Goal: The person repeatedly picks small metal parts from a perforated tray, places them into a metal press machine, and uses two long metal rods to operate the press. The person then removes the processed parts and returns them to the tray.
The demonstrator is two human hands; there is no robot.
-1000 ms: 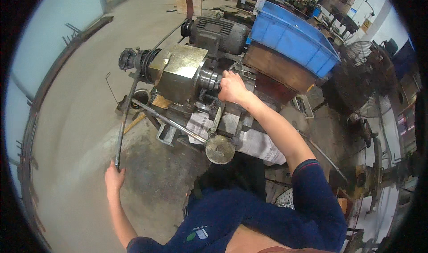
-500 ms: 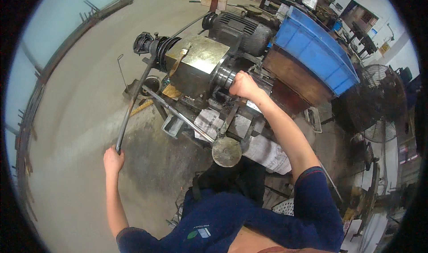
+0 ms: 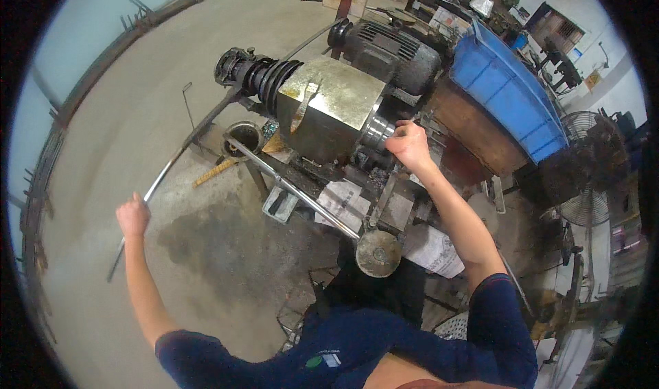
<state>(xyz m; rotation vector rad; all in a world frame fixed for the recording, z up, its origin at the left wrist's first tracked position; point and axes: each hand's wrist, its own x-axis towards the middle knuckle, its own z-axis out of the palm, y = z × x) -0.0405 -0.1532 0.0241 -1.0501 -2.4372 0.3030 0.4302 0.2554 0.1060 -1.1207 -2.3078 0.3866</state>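
Note:
My left hand (image 3: 133, 216) is closed around a long metal rod (image 3: 165, 171), out to the left over the floor. One end of the rod passes below my fist; the other runs up to the rear of a small lathe-like machine, near its black pulley (image 3: 278, 86). At the opposite end of the headstock (image 3: 336, 90), the fingers of my right hand (image 3: 410, 147) are bunched against the shiny steel spindle nose (image 3: 378, 130). Whatever lies between those fingers is hidden. A bright steel lever (image 3: 302, 192) slants down from the machine towards a round, dirty metal disc (image 3: 378, 254).
An electric motor (image 3: 391, 53) sits behind the headstock. Right of it, a blue plastic crate (image 3: 508, 90) rests on a wooden box (image 3: 477, 121). A caged fan (image 3: 583, 169) stands at the far right. Below the machine are a small grey tray (image 3: 279, 204) and a white sack (image 3: 434, 250).
My left hand has moved out to the left, and the rod now shows beyond my fist. My right hand stays at the spindle nose, its fingers slightly loosened. The whole view has shifted a little.

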